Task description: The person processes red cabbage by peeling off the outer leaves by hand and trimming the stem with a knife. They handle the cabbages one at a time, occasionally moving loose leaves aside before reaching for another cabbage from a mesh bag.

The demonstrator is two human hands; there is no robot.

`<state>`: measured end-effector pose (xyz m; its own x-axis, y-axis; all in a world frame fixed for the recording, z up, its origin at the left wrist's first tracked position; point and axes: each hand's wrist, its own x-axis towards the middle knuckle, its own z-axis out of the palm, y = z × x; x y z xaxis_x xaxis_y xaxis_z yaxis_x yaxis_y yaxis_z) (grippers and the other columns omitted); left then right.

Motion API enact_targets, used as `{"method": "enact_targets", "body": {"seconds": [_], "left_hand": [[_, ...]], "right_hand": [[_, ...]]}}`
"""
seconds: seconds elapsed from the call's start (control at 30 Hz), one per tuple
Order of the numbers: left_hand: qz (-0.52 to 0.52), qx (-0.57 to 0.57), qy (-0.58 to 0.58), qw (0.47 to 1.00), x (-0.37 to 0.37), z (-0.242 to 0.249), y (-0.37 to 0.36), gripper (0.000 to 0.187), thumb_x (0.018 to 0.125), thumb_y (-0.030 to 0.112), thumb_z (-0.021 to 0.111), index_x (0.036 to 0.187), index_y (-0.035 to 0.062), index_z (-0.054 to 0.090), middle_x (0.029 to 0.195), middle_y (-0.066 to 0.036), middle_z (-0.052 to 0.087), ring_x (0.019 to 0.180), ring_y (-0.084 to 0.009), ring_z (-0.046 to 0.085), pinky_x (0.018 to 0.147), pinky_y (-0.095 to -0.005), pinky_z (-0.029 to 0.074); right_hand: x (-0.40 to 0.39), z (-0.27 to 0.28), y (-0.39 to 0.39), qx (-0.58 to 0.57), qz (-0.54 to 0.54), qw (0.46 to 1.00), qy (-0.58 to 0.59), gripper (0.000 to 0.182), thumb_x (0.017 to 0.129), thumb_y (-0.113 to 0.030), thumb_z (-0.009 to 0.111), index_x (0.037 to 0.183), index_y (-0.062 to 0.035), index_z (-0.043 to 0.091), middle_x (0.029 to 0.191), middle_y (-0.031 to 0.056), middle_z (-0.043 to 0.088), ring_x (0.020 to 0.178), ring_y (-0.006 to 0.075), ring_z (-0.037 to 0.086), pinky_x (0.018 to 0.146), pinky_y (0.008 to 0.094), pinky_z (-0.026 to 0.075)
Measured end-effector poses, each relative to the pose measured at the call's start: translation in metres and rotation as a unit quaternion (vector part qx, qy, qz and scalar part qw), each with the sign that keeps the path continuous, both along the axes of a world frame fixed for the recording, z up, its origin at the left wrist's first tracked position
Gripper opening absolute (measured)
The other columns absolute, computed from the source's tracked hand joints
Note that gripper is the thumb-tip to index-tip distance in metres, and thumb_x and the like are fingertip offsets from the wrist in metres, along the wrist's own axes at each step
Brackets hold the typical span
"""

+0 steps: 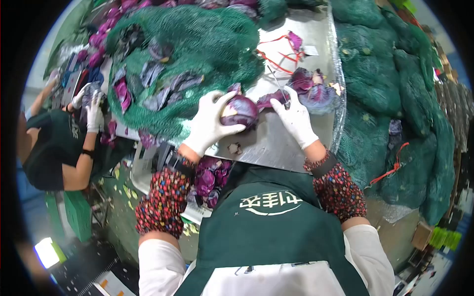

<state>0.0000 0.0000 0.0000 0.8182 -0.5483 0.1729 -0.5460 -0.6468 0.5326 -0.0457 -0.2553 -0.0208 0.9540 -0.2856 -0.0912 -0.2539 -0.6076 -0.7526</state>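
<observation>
My left hand (210,123), in a white glove, is closed around a round purple cabbage (239,112) just above the metal table (276,143). My gloved right hand (297,118) is closed to the right of it. A loose purple cabbage leaf (271,100) is at its fingertips, and a thin knife blade (275,79) sticks out beyond them; the handle is hidden in the hand. Past my right hand lies a pile of outer cabbage leaves (318,93). A cut-off stem piece (235,148) rests on the table below the cabbage.
A green mesh sack (197,42) with loose leaves on it covers the table's left side. Filled green mesh sacks (365,69) are stacked at right. Red string (281,56) lies at the back. Purple leaves (212,180) fill a container below. Another person (57,145) works at left.
</observation>
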Motion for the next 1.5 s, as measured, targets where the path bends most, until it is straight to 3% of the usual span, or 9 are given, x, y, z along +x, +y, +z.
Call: {"method": "enact_targets", "body": {"seconds": [0.17, 0.3, 0.73, 0.9, 1.1, 1.2, 1.3, 1.43, 1.5], "left_hand": [[-0.089, 0.02, -0.011, 0.996, 0.013, 0.007, -0.018, 0.094, 0.06, 0.041, 0.087, 0.138, 0.0103, 0.044, 0.134, -0.017, 0.046, 0.126, -0.039, 0.041, 0.106, -0.0438, 0.039], [-0.172, 0.068, 0.011, 0.983, 0.026, 0.017, -0.017, 0.098, 0.055, 0.03, 0.088, 0.139, 0.0109, 0.042, 0.136, -0.015, 0.045, 0.123, -0.0397, 0.043, 0.105, -0.0445, 0.042], [-0.083, 0.112, -0.026, 0.99, -0.004, 0.014, -0.049, 0.095, 0.055, 0.039, 0.087, 0.134, 0.0055, 0.047, 0.133, -0.009, 0.052, 0.122, -0.0298, 0.048, 0.088, -0.0411, 0.05], [-0.026, -0.026, 0.042, 0.998, -0.01, 0.009, -0.041, 0.092, 0.057, 0.031, 0.09, 0.133, 0.0049, 0.047, 0.131, -0.014, 0.053, 0.124, -0.0348, 0.048, 0.102, -0.0414, 0.044], [0.029, -0.032, 0.022, 0.999, -0.018, 0.007, -0.04, 0.096, 0.056, 0.028, 0.091, 0.135, 0.0054, 0.042, 0.132, -0.014, 0.051, 0.123, -0.0354, 0.046, 0.1, -0.0412, 0.046], [0.067, -0.042, 0.009, 0.997, -0.03, 0.0, -0.051, 0.095, 0.057, 0.026, 0.09, 0.135, 0.0055, 0.041, 0.132, -0.013, 0.051, 0.12, -0.0356, 0.047, 0.096, -0.0426, 0.047], [0.095, -0.032, 0.001, 0.995, -0.038, -0.003, -0.063, 0.093, 0.059, 0.025, 0.088, 0.136, 0.005, 0.041, 0.133, -0.012, 0.05, 0.118, -0.035, 0.047, 0.09, -0.0459, 0.049], [0.1, 0.037, -0.042, 0.993, -0.046, 0.004, -0.073, 0.092, 0.057, 0.019, 0.086, 0.136, 0.0017, 0.041, 0.13, -0.015, 0.05, 0.119, -0.0347, 0.047, 0.094, -0.0442, 0.047], [0.096, 0.051, -0.022, 0.994, -0.045, 0.004, -0.077, 0.094, 0.058, 0.023, 0.087, 0.136, 0.0015, 0.041, 0.132, -0.014, 0.049, 0.12, -0.0345, 0.045, 0.093, -0.044, 0.048]], "right_hand": [[-0.003, 0.017, 0.071, -0.022, 0.084, 0.992, -0.09, 0.068, 0.081, -0.047, 0.07, 0.131, -0.009, 0.044, 0.112, 0.0235, 0.061, 0.099, 0.037, 0.063, 0.085, 0.0445, 0.051], [-0.005, 0.024, 0.062, 0.026, 0.071, 0.996, -0.054, 0.063, 0.079, -0.045, 0.072, 0.127, -0.0109, 0.048, 0.117, 0.0217, 0.058, 0.106, 0.0365, 0.06, 0.087, 0.0447, 0.051], [-0.036, 0.002, 0.05, -0.236, 0.052, 0.968, -0.066, 0.036, 0.089, -0.03, 0.058, 0.118, -0.0096, 0.053, 0.103, 0.0139, 0.056, 0.075, 0.0331, 0.066, 0.063, 0.0419, 0.056], [-0.025, -0.003, 0.036, -0.127, 0.118, 0.953, -0.249, 0.031, 0.087, -0.025, 0.066, 0.112, -0.0085, 0.057, 0.099, 0.014, 0.059, 0.073, 0.0325, 0.066, 0.06, 0.0412, 0.055], [-0.015, 0.014, 0.031, 0.087, 0.073, 0.988, -0.103, 0.035, 0.092, -0.028, 0.063, 0.117, -0.0057, 0.055, 0.096, 0.0189, 0.064, 0.089, 0.0377, 0.065, 0.08, 0.0451, 0.05], [-0.026, 0.024, 0.041, 0.019, 0.089, 0.996, 0.011, 0.045, 0.102, -0.035, 0.042, 0.136, -0.0047, 0.037, 0.101, 0.0294, 0.065, 0.085, 0.0452, 0.064, 0.076, 0.0502, 0.049], [-0.036, 0.014, 0.046, -0.245, 0.253, 0.936, -0.031, 0.045, 0.096, -0.022, 0.048, 0.136, -0.0038, 0.042, 0.127, 0.0312, 0.053, 0.08, 0.0373, 0.068, 0.077, 0.0454, 0.055], [-0.033, 0.005, 0.032, -0.312, 0.241, 0.917, -0.053, 0.044, 0.091, -0.016, 0.051, 0.133, -0.0044, 0.047, 0.136, 0.0291, 0.046, 0.078, 0.0325, 0.068, 0.075, 0.0414, 0.057], [-0.028, 0.009, 0.025, -0.01, 0.155, 0.988, 0.025, 0.042, 0.089, -0.012, 0.053, 0.13, -0.0028, 0.05, 0.127, 0.0255, 0.053, 0.078, 0.0316, 0.067, 0.072, 0.0392, 0.057]]}}
